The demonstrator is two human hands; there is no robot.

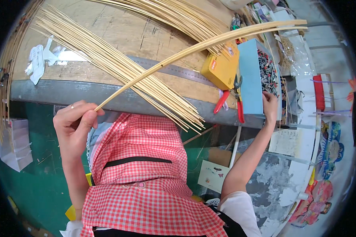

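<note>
A long, pale bamboo strip (161, 64) is pinched at its near end between the thumb and fingers of my left hand (76, 123). It rises in a curve to the upper right and looks split or doubled at the far end. Beneath it, a bundle of thin bamboo sticks (106, 59) lies slantwise across the wooden table. My right hand (269, 106) reaches into the near end of a light blue box (250, 79). Many small black and red pieces (266, 67) fill that box. The right fingers are bent together; whatever they hold is hidden.
Left of the box are a yellow case (218, 71) and red-handled cutters (240, 106). A steel ruler (178, 72) runs under the sticks along the grey table edge (67, 90). White paper cut-outs (37, 63) lie at left; more bamboo sticks (174, 15) fill the back.
</note>
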